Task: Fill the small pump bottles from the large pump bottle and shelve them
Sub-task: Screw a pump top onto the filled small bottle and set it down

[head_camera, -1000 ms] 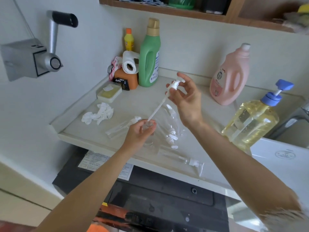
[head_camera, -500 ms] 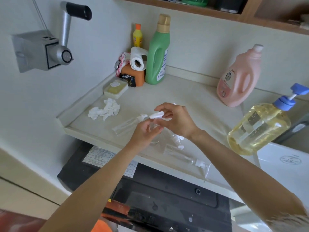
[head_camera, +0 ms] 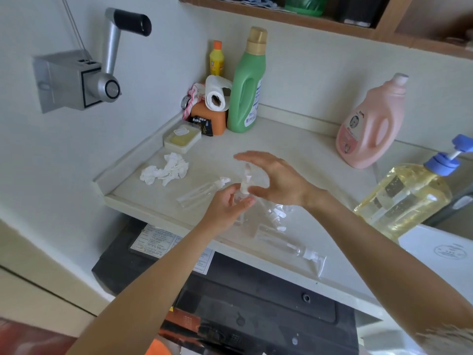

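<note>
My left hand (head_camera: 226, 207) grips a small clear pump bottle (head_camera: 240, 201) upright on the counter (head_camera: 294, 149). Its white pump head (head_camera: 246, 176) sits in the neck. My right hand (head_camera: 277, 179) hovers over the pump with fingers spread flat, thumb by the collar. One more small bottle (head_camera: 198, 192) lies to the left. A wrapped one (head_camera: 289, 245) lies near the front edge, and others (head_camera: 277, 213) lie under my right wrist. The large pump bottle (head_camera: 404, 198), yellow liquid with a blue pump, leans at the right. The wooden shelf (head_camera: 307, 20) runs above.
At the back stand a pink detergent jug (head_camera: 371, 124), a green bottle (head_camera: 245, 90), a small yellow bottle (head_camera: 216, 57), a paper roll (head_camera: 216, 97) and an orange container (head_camera: 210, 119). A soap box (head_camera: 182, 137) and crumpled tissue (head_camera: 165, 171) lie left. A crank device (head_camera: 76, 80) juts from the wall.
My right hand lowered the pump with its long tube into the small bottle held by my left hand. Then its fingers spread apart over the pump head.
</note>
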